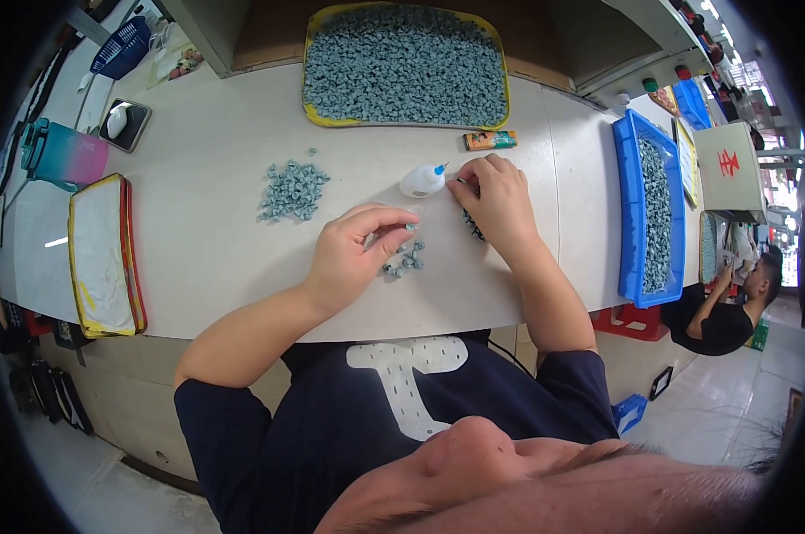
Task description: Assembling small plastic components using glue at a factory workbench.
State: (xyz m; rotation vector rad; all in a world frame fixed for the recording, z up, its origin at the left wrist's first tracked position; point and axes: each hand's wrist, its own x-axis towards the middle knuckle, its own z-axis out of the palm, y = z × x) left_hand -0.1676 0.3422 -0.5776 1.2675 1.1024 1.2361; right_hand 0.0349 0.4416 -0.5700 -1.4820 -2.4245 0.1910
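Observation:
My left hand (353, 254) pinches a small grey-green piece (410, 227) between thumb and fingertips. Just below those fingertips lies a small loose group of similar pieces (410, 258) on the white table. My right hand (499, 200) is closed with thumb and forefinger together; what they hold, if anything, is hidden. Partly under that hand sits a cluster of darker small pieces (472, 224). Between both hands stands a small white squeeze bottle (422, 182) with a blue tip. A bigger heap of grey-green pieces (296, 190) rests to the left.
A yellow-rimmed tray (308, 109) full of pieces is at the back, with an orange-green packet (490, 140) before it. A blue bin (630, 209) of pieces stands right. Left are stacked trays (101, 254), a bottle (64, 156) and a phone (126, 125). Another person (727, 307) sits far right.

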